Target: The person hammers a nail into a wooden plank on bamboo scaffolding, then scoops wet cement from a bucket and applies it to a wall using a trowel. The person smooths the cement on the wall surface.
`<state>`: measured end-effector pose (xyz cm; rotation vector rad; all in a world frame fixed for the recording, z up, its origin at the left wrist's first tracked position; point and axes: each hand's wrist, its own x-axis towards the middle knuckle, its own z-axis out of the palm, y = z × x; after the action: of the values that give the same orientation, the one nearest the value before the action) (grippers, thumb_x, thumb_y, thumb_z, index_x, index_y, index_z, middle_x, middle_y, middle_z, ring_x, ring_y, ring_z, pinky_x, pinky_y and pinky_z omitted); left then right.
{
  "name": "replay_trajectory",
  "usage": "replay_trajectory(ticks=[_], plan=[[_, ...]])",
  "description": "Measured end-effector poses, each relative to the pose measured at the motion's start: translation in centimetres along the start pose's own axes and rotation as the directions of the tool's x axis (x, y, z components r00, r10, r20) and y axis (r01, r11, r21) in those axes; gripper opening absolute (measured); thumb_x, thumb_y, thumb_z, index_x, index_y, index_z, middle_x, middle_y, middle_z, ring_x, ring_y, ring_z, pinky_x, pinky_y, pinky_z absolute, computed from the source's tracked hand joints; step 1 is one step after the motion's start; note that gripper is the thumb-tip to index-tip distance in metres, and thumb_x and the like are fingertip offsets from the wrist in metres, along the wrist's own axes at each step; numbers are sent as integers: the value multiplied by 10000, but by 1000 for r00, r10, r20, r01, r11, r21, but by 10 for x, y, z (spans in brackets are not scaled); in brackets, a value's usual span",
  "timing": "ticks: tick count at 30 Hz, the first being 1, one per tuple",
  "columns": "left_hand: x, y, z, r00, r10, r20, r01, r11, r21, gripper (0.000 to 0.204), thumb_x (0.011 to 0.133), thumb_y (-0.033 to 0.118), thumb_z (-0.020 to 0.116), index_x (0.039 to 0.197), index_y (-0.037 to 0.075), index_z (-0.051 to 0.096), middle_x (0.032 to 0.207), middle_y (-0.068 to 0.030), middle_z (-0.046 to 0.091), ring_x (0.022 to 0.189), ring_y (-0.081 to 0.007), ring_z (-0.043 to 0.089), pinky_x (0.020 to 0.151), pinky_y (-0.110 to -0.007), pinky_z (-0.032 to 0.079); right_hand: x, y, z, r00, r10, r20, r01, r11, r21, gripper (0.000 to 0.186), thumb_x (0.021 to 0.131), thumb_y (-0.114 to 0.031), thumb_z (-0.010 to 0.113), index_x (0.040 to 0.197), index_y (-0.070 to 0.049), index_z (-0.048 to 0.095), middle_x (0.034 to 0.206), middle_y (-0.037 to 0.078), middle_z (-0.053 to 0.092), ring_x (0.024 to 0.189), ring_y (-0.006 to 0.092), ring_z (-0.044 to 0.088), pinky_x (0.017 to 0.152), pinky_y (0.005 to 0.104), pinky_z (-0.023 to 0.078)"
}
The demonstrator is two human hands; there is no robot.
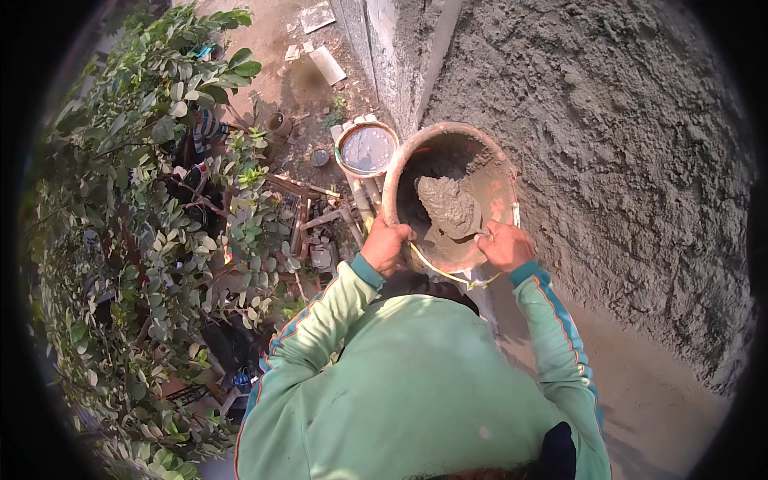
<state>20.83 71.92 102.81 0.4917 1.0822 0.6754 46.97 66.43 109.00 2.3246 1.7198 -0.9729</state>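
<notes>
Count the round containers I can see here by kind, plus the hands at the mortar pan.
Mortar pan with wet grey mortar: 1
Water-filled bucket: 1
Small pots on the ground: 2
Hands at the pan, left hand and right hand: 2
Total: 6

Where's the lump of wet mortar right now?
The mortar lump sits inside the round pan, centre of the head view, between the left hand and right hand, beside the rough plastered wall.
</notes>
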Motion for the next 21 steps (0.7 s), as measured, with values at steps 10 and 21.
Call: replay_trajectory(ticks=[10, 21], plan=[[-1, -26, -51, 979, 85, -187, -123, 972, -202, 580, 749, -118, 554, 1301, 28, 456, 902, -79, 541, 739, -262, 624, 601, -457, 604, -52, -118, -187, 798, -602, 19, 598, 796, 94, 351, 939, -426, 654, 1005, -81, 666, 743, 166, 654, 739, 410, 645, 673, 499, 480], [-3, -50, -105, 931, 27, -364, -67, 993, -100, 670, 752, -47, 547, 1389, 102, 402, 838, -80, 527, 670, -244, 590, 534, -453, 592, -43, -5, -372, 813, -65, -579, 472, 657, 588, 257, 1085, -326, 544, 951, -110, 580, 698, -35, 525, 530, 6, 464, 462, 147, 417]])
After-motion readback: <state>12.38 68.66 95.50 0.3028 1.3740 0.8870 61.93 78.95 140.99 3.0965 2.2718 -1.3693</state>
